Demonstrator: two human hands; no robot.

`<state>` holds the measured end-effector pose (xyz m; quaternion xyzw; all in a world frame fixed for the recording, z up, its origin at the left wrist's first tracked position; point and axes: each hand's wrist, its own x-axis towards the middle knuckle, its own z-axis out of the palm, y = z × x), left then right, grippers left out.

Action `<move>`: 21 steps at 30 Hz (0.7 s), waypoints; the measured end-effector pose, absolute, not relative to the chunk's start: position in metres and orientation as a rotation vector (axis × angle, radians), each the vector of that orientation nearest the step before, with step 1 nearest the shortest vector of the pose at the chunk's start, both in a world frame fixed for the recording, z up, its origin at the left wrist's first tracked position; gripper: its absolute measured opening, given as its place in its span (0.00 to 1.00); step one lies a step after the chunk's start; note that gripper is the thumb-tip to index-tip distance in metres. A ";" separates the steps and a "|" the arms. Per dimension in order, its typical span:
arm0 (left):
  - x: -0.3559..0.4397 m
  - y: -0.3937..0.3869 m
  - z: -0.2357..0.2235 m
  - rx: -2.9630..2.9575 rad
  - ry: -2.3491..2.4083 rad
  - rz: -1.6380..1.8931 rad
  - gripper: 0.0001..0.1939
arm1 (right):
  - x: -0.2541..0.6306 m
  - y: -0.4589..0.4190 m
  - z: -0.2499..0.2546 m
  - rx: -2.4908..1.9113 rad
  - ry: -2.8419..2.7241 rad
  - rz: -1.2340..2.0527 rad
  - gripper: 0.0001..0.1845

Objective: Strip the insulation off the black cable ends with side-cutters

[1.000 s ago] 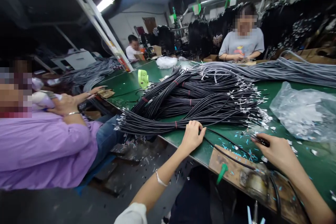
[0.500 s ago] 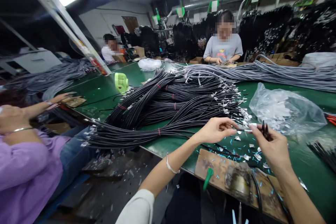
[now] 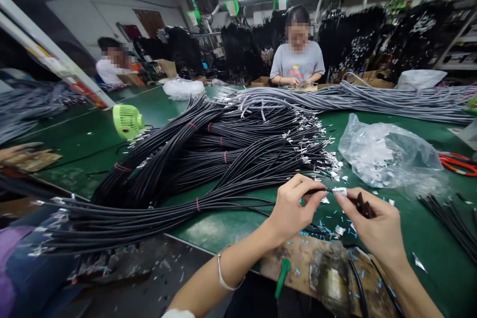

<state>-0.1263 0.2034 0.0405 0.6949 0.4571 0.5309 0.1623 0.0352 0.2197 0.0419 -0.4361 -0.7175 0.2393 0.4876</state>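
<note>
My left hand [image 3: 294,203] pinches a thin black cable [image 3: 327,190] close to its end. My right hand [image 3: 376,221] grips the white wrapping [image 3: 340,191] at that end between thumb and finger. Tucked in the same hand is a dark cutter-like tool [image 3: 364,206], its jaws poking up and most of its body hidden by the palm. Below the hands, bits of foil [image 3: 340,230] and blue scraps lie on the green table [image 3: 413,228]. Left of my hands spreads a large pile of tied black cables [image 3: 197,204] with white ends.
A stained wooden board [image 3: 276,263] with a green-handled piece [image 3: 283,277] and a metal block [image 3: 331,278] sits at the near edge. Beyond are a clear plastic bag [image 3: 387,154], red-handled pliers [image 3: 458,163], a green fan [image 3: 127,121] and grey cables [image 3: 372,99]. Other people work around the table.
The view has turned right and the scene has shifted left. Both hands have come slightly closer together at the cable's white end, which is still held between them.
</note>
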 end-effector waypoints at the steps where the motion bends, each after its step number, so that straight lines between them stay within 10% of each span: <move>1: -0.125 0.203 0.038 2.019 1.306 1.540 0.07 | 0.035 0.219 0.042 -1.065 -1.752 0.577 0.09; 9: -0.115 0.200 0.027 2.210 1.370 1.704 0.08 | 0.034 0.209 0.034 -0.958 -1.811 0.137 0.03; 21: -0.117 0.192 0.029 2.196 1.309 1.628 0.06 | 0.033 0.212 0.041 -1.074 -1.714 0.473 0.05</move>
